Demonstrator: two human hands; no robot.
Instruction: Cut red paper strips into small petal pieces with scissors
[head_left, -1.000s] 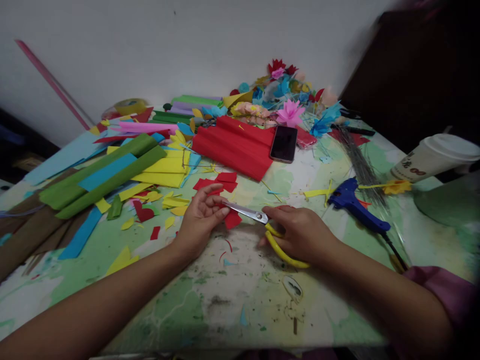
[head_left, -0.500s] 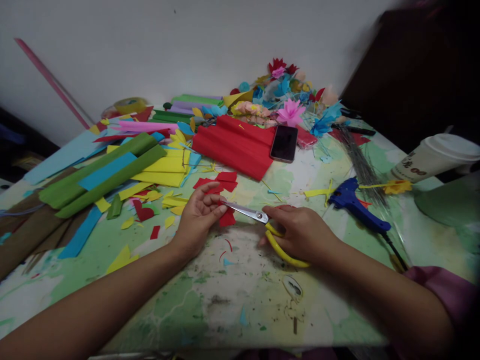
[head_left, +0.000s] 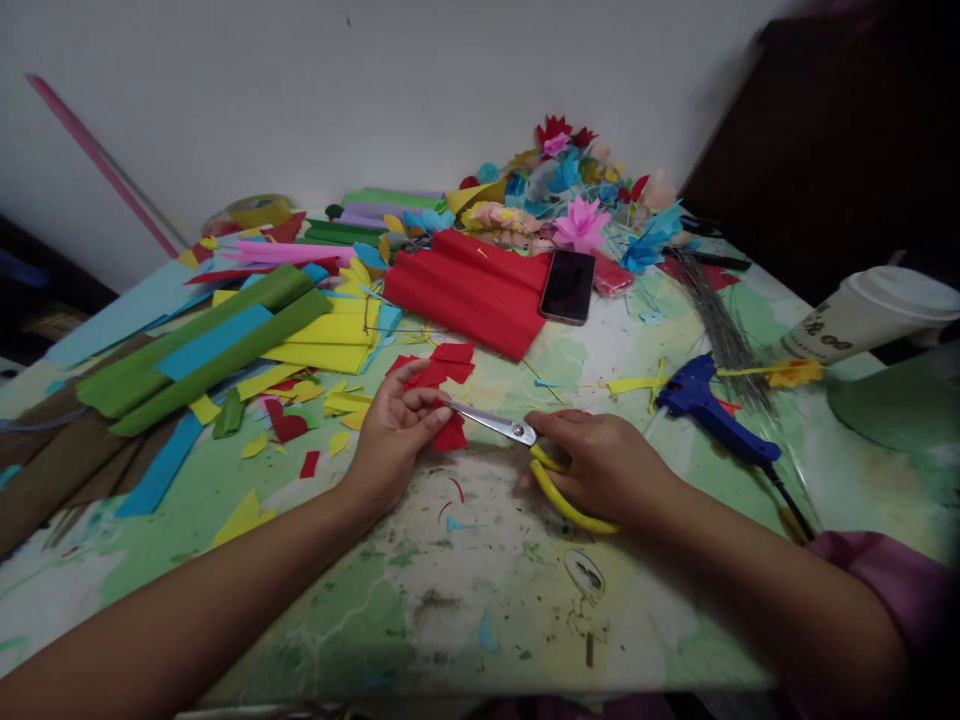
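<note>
Between the thumb and fingers of my left hand [head_left: 394,430] a small piece of red paper [head_left: 450,432] is pinched, mostly covered by the fingers. My right hand [head_left: 592,455] grips scissors [head_left: 504,424] by their yellow handles [head_left: 562,495]. The scissor blades look closed or nearly so, and their tips reach the fingertips of my left hand at the red paper. Just behind my left hand lie more cut red paper pieces [head_left: 454,360]. Thin red and blue scraps [head_left: 455,523] rest on the tablecloth below the blades.
Behind my hands are a folded red crepe sheet [head_left: 469,290] and a phone [head_left: 568,287]. A blue glue gun [head_left: 716,415] and a lidded cup [head_left: 862,315] stand to the right, near thin wires [head_left: 724,320]. Green paper rolls [head_left: 202,350] lie left; paper flowers [head_left: 581,225] are heaped at the back.
Almost nothing differs. The lower part of the red paper at my left fingertips has shifted very slightly; both hands and the scissors keep their places.
</note>
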